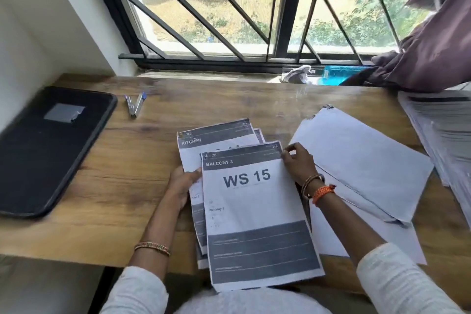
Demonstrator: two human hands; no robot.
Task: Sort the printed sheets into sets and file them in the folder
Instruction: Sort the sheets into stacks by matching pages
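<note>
A brown wood-grain desk (107, 186) carries a closed black flat folder (46, 150) at its left edge and blank white sheets (362, 160) on the right. Between them lies a fanned stack of grey-banded printed sheets (254, 211), headed "BALCONY 3" and "WS 15", with "KITCHEN" behind. The left hand (183, 183) grips the stack's left edge, while the right hand (298, 160) seemingly pinches the top sheet's upper right corner in its fingers (288, 150).

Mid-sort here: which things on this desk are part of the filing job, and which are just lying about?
Part of the job:
- WS 15 sheet, pinched by the right hand
- printed sheets beneath it, held by the left hand
- face-down sheets
- black folder, closed
- paper stack

Lying about:
- two pens
- crumpled cloth
- blue item on the sill
- purple curtain
</note>
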